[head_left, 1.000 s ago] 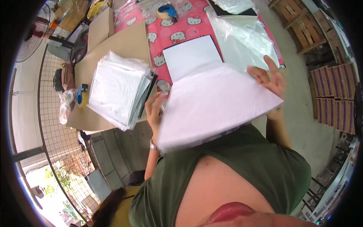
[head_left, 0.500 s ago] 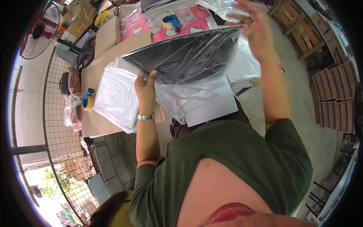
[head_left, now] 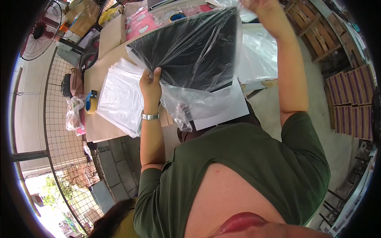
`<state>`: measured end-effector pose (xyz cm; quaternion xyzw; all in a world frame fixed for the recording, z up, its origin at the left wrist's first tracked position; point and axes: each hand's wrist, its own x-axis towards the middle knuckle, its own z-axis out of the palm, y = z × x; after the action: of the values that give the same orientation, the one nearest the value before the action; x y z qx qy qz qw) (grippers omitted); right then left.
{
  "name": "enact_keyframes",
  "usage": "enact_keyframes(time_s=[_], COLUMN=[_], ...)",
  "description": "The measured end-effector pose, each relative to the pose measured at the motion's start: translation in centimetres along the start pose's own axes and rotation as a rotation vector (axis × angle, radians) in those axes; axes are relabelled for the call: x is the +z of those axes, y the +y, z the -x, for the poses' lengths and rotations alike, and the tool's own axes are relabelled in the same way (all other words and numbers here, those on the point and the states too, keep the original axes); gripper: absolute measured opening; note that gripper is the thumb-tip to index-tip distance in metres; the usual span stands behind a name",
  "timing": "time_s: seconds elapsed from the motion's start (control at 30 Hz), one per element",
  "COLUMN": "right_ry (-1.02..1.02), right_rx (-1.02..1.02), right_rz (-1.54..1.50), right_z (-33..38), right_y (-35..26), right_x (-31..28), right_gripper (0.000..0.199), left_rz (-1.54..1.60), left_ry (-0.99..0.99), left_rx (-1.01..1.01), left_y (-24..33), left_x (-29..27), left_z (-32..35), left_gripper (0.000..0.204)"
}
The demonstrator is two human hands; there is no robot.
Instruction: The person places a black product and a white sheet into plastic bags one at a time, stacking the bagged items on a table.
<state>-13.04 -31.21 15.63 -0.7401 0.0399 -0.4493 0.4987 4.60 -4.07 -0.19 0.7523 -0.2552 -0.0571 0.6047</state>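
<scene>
A flat black panel (head_left: 198,49) sits tilted inside a clear plastic bag (head_left: 177,104), whose loose end hangs down toward my lap. My left hand (head_left: 151,88), with a metal watch on the wrist, grips the lower left edge of the bagged panel, thumb on top. At the panel's far right corner, my right hand (head_left: 264,12) pinches the bag, pulling its film taut; its fingertips are partly cut off by the upper border. Below the panel, a white sheet (head_left: 222,112) rests over my lap. Beside my left hand lies a stack of clear plastic bags (head_left: 121,99).
Brown cardboard (head_left: 94,131) covers the table's left part. A tape dispenser (head_left: 91,102) stands at its left edge; another roll of tape (head_left: 178,16) lies behind the panel. More plastic-wrapped sheets (head_left: 260,53) lie to the right. Stacked cartons (head_left: 350,104) and a wooden pallet (head_left: 309,29) stand farther right.
My right hand has risen and its fingers have closed on the bag's corner. The black panel has tilted up to show more of its face. My left hand keeps its grip, shifting slightly left.
</scene>
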Motion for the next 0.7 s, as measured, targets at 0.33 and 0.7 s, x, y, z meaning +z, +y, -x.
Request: enact_keyframes(time_s=[0.33,0.7], right_ry=[-0.055,0.094], right_rx=[0.191,0.402], right_rz=[0.189,0.093], right_z=[-0.5,18.6], right_y=[-1.2,14.1], right_x=[-0.6,0.7], right_gripper=[0.010,0.014], left_rz=[0.179,0.011], left_ry=[-0.008,-0.051], left_rx=[-0.004,0.070], left_y=[1.0,-3.2], left_x=[-0.4,1.0], left_z=[0.5,4.7], left_gripper=[0.017,0.025])
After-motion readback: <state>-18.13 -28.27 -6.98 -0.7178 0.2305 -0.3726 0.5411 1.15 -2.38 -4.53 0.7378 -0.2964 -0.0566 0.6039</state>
